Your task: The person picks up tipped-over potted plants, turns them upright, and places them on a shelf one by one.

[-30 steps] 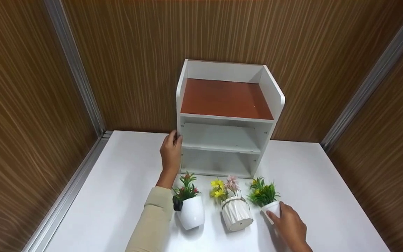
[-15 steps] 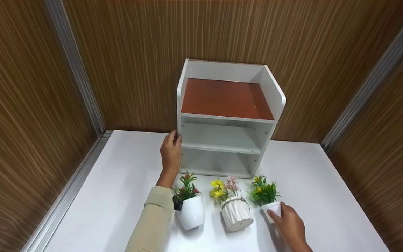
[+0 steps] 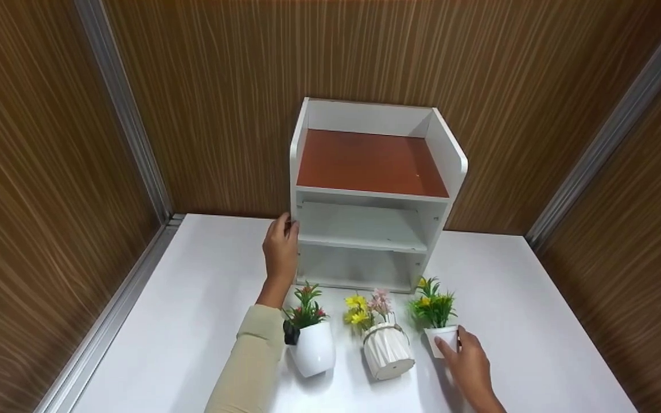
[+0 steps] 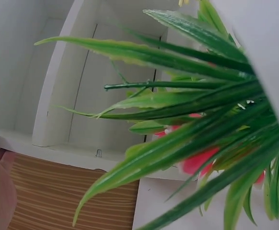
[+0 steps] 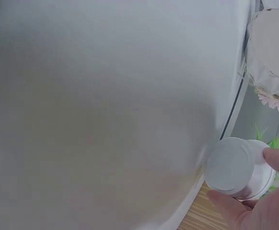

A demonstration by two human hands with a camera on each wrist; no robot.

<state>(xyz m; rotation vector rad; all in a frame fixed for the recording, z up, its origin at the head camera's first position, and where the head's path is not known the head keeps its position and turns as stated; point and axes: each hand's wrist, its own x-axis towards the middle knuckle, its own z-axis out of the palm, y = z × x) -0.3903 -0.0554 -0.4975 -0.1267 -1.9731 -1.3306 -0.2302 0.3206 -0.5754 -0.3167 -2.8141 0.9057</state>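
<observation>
My left hand [image 3: 280, 246] grips the left side panel of a white shelf unit [image 3: 362, 248], with fingers along its outer side. In my right hand [image 3: 470, 362] is a small white plant pot [image 3: 441, 341], pinched between thumb and fingers, with yellow flowers and green leaves [image 3: 434, 307]. The right wrist view shows that pot's round base [image 5: 229, 164]. Left of it, a ribbed white pot [image 3: 388, 351] with yellow and pink flowers lies on its side. A glossy white pot [image 3: 313, 348] with red flowers is beside my left forearm; its leaves [image 4: 192, 110] cover much of the left wrist view.
The shelf unit has a reddish-brown top board [image 3: 370, 162] and two compartments below. It stands on a white table [image 3: 210, 287] against a wood-grain back wall [image 3: 221, 115]. Wood-grain panels with metal strips stand at both sides.
My right hand has moved the pot with yellow flowers slightly forward and left, turning it more upright. My left hand and the other two pots have stayed in place.
</observation>
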